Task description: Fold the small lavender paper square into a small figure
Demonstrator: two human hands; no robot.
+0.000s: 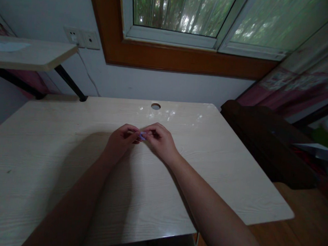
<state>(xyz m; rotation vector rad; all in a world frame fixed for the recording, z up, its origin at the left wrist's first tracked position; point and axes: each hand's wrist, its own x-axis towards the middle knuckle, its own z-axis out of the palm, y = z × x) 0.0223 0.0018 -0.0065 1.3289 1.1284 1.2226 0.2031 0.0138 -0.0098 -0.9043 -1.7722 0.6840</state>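
Observation:
Both hands meet over the far middle of the pale wood-grain table. Between their fingertips is a small purple-blue piece, too small and too covered by fingers for me to tell its kind. My left hand pinches it from the left with thumb and forefinger. From the right, the closed fingertips of my right hand grip its other side. A thin pale strand seems to show by the left fingers, but its ends are hidden.
A round cable hole lies near the table's back edge. At the left rises a shelf on black legs. A white cord hangs from the wall socket. Dark wooden furniture stands at the right.

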